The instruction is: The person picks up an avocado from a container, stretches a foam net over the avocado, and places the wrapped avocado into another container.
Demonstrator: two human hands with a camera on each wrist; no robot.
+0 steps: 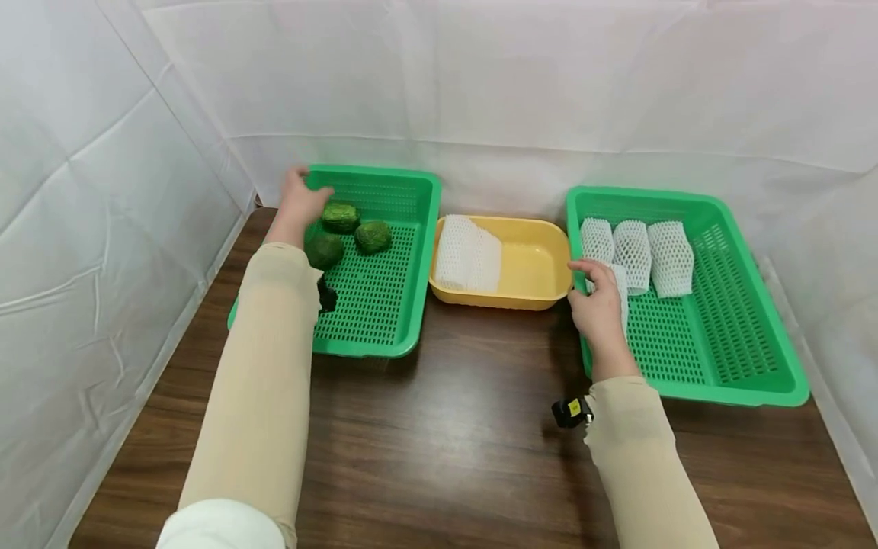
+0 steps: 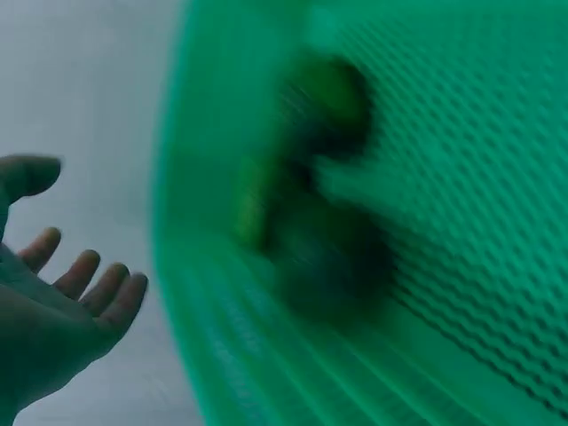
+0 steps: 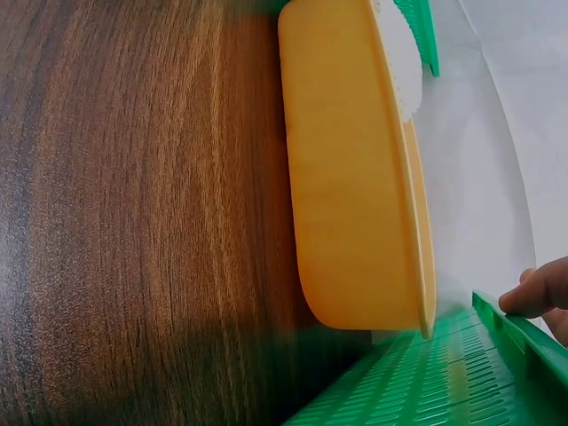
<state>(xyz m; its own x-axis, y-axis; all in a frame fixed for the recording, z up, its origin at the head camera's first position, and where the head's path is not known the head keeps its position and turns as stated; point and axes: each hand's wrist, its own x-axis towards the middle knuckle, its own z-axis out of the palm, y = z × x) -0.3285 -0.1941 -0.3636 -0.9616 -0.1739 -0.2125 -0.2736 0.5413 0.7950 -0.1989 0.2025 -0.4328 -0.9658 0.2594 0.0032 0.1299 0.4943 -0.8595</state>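
My left hand (image 1: 302, 202), fingers spread, is over the back left corner of the left green basket (image 1: 418, 335), and its palm holds nothing in the left wrist view. Close beside it lie dark green, avocado-like fruits: one ridged and shiny (image 1: 341, 217), one rounder (image 1: 373, 237) and a darker one (image 1: 324, 251) partly behind the sleeve. They are blurred in the left wrist view. My right hand (image 1: 598, 305) is at the left rim of the right green basket (image 1: 754, 393), fingertips right at the rim. White foam net sleeves (image 1: 631, 248) lie beside and under it.
Between the baskets stands a yellow tray (image 1: 531, 300) with white foam net (image 1: 468, 255) in its left part. Everything stands on a dark wooden table (image 1: 439, 442). White sheeting (image 1: 494, 91) hangs behind and along the sides.
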